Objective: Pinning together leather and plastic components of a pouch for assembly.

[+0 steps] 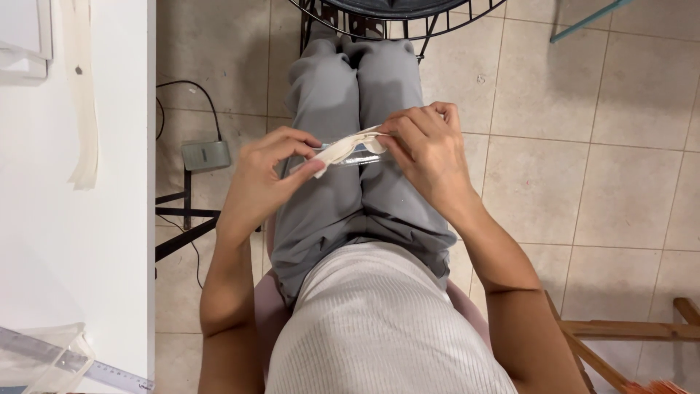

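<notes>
The person sat with both hands raised over the lap. The left hand pinched one end of a cream strip between thumb and fingertips; the right hand pinched the other end, at about 3 o'clock from the left. The strip lay partly wound over a small clear object, whose kind could not be made out. By my judgement the wrapping was partway: the right portion was covered, while the middle showed bare, and the strip's free end at the left grip was not yet laid down. The object sat between the two grips, touching both. On the counter at 9 o'clock hung a second strip; a ruler lay at 7 o'clock.
</notes>
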